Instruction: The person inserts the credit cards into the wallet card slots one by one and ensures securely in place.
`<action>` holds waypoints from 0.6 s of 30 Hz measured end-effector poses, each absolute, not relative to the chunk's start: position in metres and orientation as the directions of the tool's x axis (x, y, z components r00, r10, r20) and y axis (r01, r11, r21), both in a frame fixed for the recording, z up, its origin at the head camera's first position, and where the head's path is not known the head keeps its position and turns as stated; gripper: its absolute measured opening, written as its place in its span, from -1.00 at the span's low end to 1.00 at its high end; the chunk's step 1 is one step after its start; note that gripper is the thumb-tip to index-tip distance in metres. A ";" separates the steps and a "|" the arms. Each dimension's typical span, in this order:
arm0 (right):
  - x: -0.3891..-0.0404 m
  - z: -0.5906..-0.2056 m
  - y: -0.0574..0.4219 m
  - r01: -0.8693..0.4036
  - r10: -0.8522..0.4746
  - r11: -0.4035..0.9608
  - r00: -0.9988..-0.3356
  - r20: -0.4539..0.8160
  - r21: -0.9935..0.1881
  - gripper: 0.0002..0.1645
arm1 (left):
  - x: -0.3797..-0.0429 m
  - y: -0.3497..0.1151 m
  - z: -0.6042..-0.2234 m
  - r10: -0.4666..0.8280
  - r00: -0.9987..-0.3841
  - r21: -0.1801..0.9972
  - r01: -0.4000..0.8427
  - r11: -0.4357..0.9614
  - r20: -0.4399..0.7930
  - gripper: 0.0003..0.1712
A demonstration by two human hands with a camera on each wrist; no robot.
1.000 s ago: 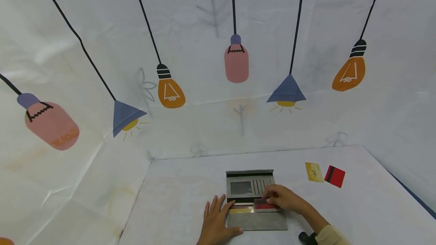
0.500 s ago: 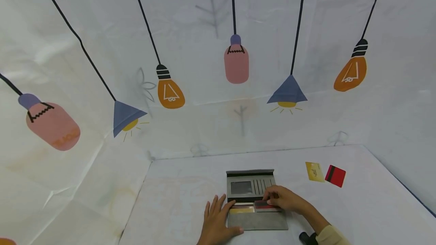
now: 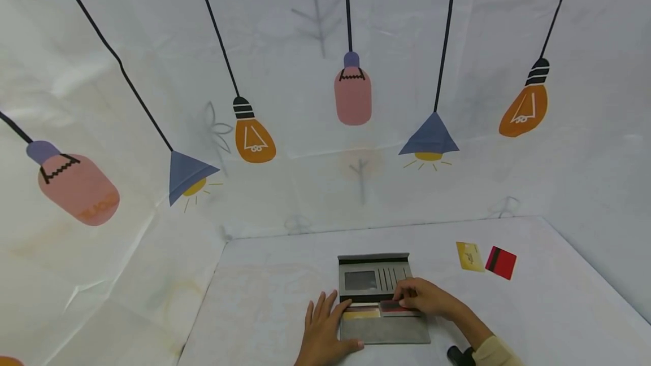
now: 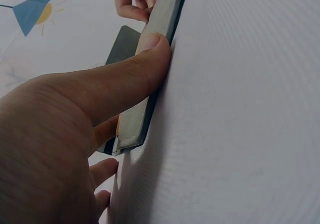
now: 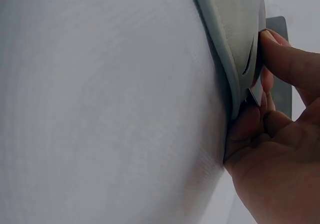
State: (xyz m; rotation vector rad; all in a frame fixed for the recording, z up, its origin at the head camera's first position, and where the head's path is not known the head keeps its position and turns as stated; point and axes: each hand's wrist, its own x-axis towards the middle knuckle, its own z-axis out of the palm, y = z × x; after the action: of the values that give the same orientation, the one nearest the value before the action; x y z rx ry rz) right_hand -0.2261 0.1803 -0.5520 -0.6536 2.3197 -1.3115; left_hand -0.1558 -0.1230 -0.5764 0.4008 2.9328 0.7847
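A grey wallet lies unfolded on the white table. A yellow card shows in its lower left pocket and a red and black card in its lower right one. My right hand pinches the red and black card at its upper edge; in the right wrist view, thumb and curled fingers meet at the pocket. With straight, spread fingers, my left hand steadies the wallet. Its thumb presses on the near edge while the index finger touches the left side.
To the right on the table lie a gold card and a red card with a black stripe. A dark object sits by the right sleeve. The white backdrop with lamp drawings rises behind the table.
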 end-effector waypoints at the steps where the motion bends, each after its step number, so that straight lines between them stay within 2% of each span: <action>1: -0.226 -0.552 0.181 -0.204 -0.567 0.455 -0.817 -0.106 -0.867 -0.89 | -0.156 -0.123 -0.577 0.270 -0.963 0.502 0.231 0.833 -0.006 0.02; 6: -0.229 -0.554 0.181 -0.188 -0.537 0.477 -0.836 -0.115 -0.858 -0.91 | -0.156 -0.123 -0.579 0.267 -0.964 0.497 0.236 0.835 0.009 0.02; 13: -0.232 -0.552 0.178 -0.167 -0.577 0.461 -0.802 -0.152 -0.872 -0.90 | -0.157 -0.123 -0.582 0.273 -0.962 0.506 0.241 0.828 0.012 0.03; 18: -0.230 -0.553 0.176 -0.155 -0.574 0.461 -0.803 -0.161 -0.874 -0.93 | -0.157 -0.124 -0.581 0.274 -0.962 0.512 0.242 0.824 0.014 0.02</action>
State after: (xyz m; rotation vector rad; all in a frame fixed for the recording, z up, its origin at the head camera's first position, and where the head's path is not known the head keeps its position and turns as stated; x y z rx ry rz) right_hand -0.2300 0.1755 -0.5535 -0.6093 2.2786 -1.2970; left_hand -0.1570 -0.1244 -0.5813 0.4174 2.9421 0.8144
